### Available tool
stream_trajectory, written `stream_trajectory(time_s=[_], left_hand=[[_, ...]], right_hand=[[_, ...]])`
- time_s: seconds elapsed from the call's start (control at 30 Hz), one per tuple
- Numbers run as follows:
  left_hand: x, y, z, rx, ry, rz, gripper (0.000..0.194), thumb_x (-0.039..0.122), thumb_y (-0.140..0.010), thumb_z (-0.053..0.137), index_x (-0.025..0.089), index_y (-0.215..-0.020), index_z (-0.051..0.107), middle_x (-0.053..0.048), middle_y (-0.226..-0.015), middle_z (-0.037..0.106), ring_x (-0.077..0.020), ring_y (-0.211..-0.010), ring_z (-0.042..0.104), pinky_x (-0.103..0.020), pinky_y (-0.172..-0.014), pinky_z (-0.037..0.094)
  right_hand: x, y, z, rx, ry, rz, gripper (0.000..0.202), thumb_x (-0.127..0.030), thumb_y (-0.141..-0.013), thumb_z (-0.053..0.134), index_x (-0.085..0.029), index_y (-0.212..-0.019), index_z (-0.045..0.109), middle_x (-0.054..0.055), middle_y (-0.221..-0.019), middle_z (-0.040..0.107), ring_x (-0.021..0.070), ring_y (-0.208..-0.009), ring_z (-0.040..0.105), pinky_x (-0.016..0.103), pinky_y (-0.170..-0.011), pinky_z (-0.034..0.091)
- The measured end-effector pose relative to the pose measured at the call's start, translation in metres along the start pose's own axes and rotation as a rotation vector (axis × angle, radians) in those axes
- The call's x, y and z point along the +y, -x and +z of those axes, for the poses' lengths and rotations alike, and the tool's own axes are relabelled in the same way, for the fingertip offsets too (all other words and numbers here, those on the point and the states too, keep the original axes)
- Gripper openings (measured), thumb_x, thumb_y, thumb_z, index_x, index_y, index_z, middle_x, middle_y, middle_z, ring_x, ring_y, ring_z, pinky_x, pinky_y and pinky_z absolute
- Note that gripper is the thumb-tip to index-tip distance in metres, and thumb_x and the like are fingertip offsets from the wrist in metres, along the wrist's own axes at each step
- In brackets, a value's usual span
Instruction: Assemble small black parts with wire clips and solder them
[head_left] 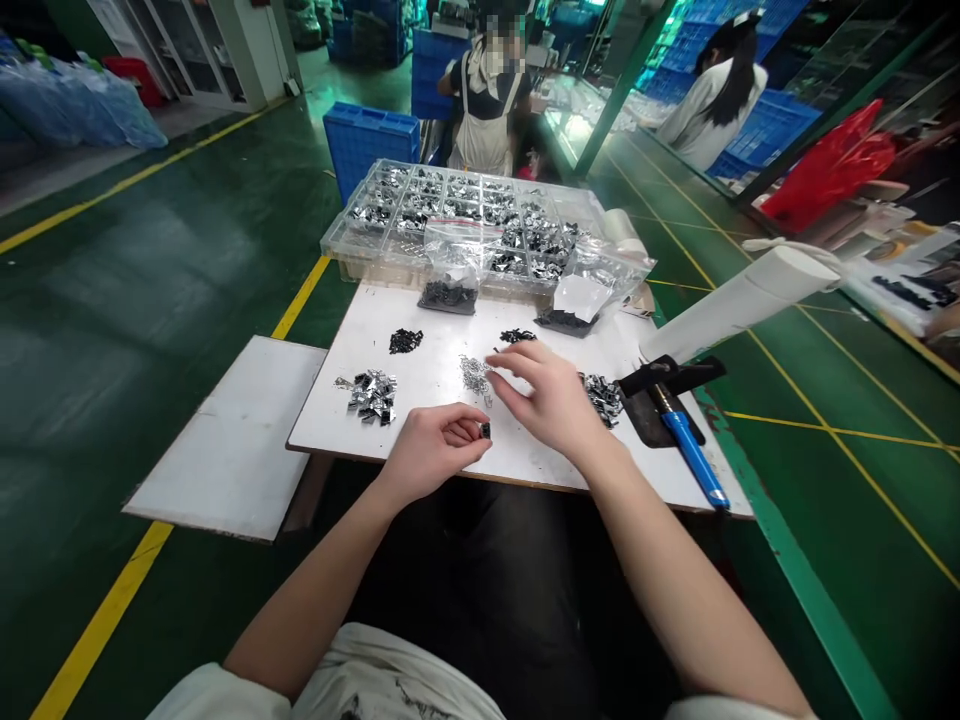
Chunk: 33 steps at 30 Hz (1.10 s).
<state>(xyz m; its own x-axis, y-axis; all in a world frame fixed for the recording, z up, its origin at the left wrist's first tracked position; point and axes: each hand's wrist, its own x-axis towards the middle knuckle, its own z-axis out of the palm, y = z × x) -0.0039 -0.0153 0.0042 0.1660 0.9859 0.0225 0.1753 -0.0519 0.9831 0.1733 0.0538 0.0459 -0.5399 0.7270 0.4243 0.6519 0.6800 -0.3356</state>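
My left hand (439,442) is closed near the table's front edge, pinching a small black part (485,430) between thumb and fingertips. My right hand (547,395) reaches over from the right, thumb and fingers apart, its fingertips at the edge of a pile of tiny silvery metal pieces (472,374). Nothing shows between those fingers. Left of the hands lies a heap of shiny metal-and-black pieces (373,397); a similar heap (602,398) is partly hidden behind my right wrist. Farther back are two small piles of black parts (406,341), the right one (517,336) just beyond my right hand.
A clear compartment tray (330,238) full of parts stands at the back, with two plastic bags (448,292) of black pieces before it. At right are a blue-handled tool (694,455) on a black stand and a white tube (742,305). Two people are beyond.
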Motion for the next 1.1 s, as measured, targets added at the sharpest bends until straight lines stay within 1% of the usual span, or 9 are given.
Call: stream_trajectory(time_s=[0.13, 0.23, 0.33, 0.4, 0.5, 0.6, 0.73, 0.97, 1.1], left_hand=[[-0.003, -0.001, 0.001, 0.012, -0.015, 0.008, 0.021, 0.019, -0.075, 0.075, 0.015, -0.096, 0.077, -0.004, -0.08, 0.074, -0.0162, -0.075, 0.072, -0.026, -0.074, 0.062], [-0.005, -0.001, 0.002, 0.02, -0.019, 0.022, 0.021, 0.018, -0.075, 0.075, 0.015, -0.096, 0.077, -0.004, -0.078, 0.074, -0.0158, -0.074, 0.072, -0.025, -0.073, 0.062], [-0.008, -0.001, 0.002, 0.014, 0.0, 0.025, 0.022, 0.018, -0.075, 0.076, 0.015, -0.096, 0.077, -0.004, -0.078, 0.074, -0.0154, -0.072, 0.072, -0.024, -0.073, 0.062], [-0.009, 0.0, 0.002, 0.01, 0.015, 0.021, 0.021, 0.019, -0.074, 0.076, 0.015, -0.095, 0.077, -0.004, -0.077, 0.074, -0.0154, -0.071, 0.072, -0.024, -0.072, 0.062], [-0.01, 0.0, 0.002, 0.016, 0.026, 0.023, 0.02, 0.019, -0.073, 0.078, 0.015, -0.093, 0.077, -0.004, -0.079, 0.075, -0.0163, -0.071, 0.073, -0.025, -0.071, 0.063], [-0.008, 0.0, 0.002, 0.023, 0.031, 0.021, 0.02, 0.018, -0.072, 0.078, 0.014, -0.091, 0.077, -0.005, -0.082, 0.076, -0.0176, -0.073, 0.074, -0.026, -0.073, 0.063], [-0.005, 0.0, 0.0, 0.021, 0.027, 0.023, 0.018, 0.018, -0.073, 0.077, 0.014, -0.09, 0.076, -0.006, -0.087, 0.078, -0.019, -0.078, 0.076, -0.026, -0.075, 0.064], [-0.009, -0.001, 0.0, 0.02, 0.028, 0.014, 0.021, 0.02, -0.074, 0.076, 0.016, -0.094, 0.077, -0.004, -0.084, 0.078, -0.0194, -0.08, 0.077, -0.028, -0.078, 0.064], [-0.008, 0.0, -0.001, 0.032, 0.041, 0.0, 0.022, 0.02, -0.075, 0.076, 0.017, -0.096, 0.077, -0.005, -0.084, 0.078, -0.0197, -0.081, 0.076, -0.028, -0.079, 0.064]], right_hand=[[0.003, -0.07, 0.044, -0.269, 0.016, 0.024, 0.026, -0.013, -0.091, 0.057, -0.011, -0.111, 0.073, 0.013, -0.106, 0.071, 0.0216, -0.088, 0.066, 0.032, -0.079, 0.049], [0.009, -0.1, 0.068, -0.32, 0.053, -0.008, 0.024, -0.011, -0.09, 0.058, -0.01, -0.106, 0.076, 0.015, -0.099, 0.071, 0.0232, -0.085, 0.066, 0.032, -0.076, 0.047], [0.014, -0.113, 0.079, -0.344, 0.079, -0.042, 0.027, -0.011, -0.091, 0.056, -0.012, -0.108, 0.077, 0.015, -0.102, 0.072, 0.0248, -0.089, 0.066, 0.032, -0.078, 0.046], [0.016, -0.117, 0.081, -0.369, 0.088, -0.067, 0.029, -0.01, -0.092, 0.055, -0.015, -0.11, 0.078, 0.014, -0.105, 0.072, 0.0245, -0.093, 0.066, 0.031, -0.08, 0.045], [0.017, -0.121, 0.081, -0.405, 0.098, -0.092, 0.027, -0.011, -0.091, 0.056, -0.016, -0.102, 0.08, 0.013, -0.102, 0.073, 0.0239, -0.094, 0.066, 0.03, -0.081, 0.045], [0.018, -0.123, 0.08, -0.423, 0.104, -0.086, 0.025, -0.01, -0.09, 0.056, -0.014, -0.093, 0.081, 0.013, -0.094, 0.075, 0.024, -0.09, 0.066, 0.03, -0.08, 0.045], [0.021, -0.121, 0.077, -0.429, 0.1, -0.064, 0.026, -0.009, -0.09, 0.054, -0.014, -0.091, 0.08, 0.013, -0.089, 0.077, 0.0241, -0.085, 0.067, 0.031, -0.08, 0.045], [0.024, -0.102, 0.065, -0.384, 0.114, -0.021, 0.016, -0.009, -0.089, 0.054, -0.009, -0.092, 0.07, 0.019, -0.098, 0.071, 0.0259, -0.085, 0.064, 0.034, -0.074, 0.046], [0.019, -0.077, 0.047, -0.304, 0.038, -0.006, 0.013, -0.012, -0.091, 0.051, -0.012, -0.097, 0.063, 0.014, -0.095, 0.07, 0.0222, -0.084, 0.063, 0.032, -0.073, 0.047]])
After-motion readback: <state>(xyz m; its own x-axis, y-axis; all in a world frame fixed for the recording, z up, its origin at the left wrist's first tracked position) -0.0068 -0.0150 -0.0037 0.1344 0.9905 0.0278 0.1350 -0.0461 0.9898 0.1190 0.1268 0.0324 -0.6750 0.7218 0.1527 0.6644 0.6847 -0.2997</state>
